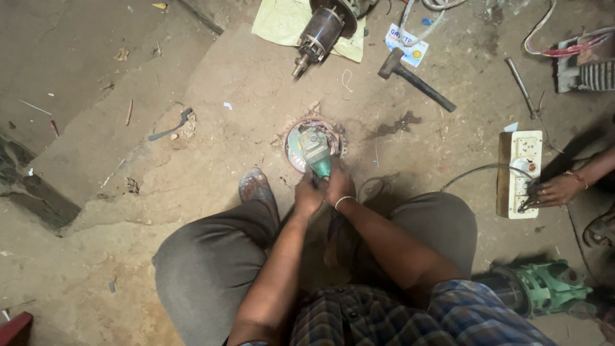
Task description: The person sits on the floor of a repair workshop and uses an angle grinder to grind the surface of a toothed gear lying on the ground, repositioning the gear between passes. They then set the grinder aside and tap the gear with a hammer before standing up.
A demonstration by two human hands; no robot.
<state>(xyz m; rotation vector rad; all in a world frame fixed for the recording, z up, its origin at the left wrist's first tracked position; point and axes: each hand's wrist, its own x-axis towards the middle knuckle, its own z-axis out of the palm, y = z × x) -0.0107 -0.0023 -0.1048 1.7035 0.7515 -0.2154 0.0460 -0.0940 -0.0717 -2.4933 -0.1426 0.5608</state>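
A green angle grinder point(315, 152) points away from me, its head over a round metal part point(296, 148) lying on the concrete floor. My left hand point(309, 194) grips the grinder's body from the left. My right hand point(339, 186), with a white band on the wrist, grips it from the right. My knees in grey trousers spread to either side, and a sandal point(256, 187) rests just left of the hands.
A motor armature point(319, 33) lies on yellow paper at the top. A hammer point(414, 78) lies to its right. Another person's hand point(558, 190) touches a white switch board point(519, 173) at right. A green tool point(544, 286) sits at lower right, and a concrete step edge runs along the left.
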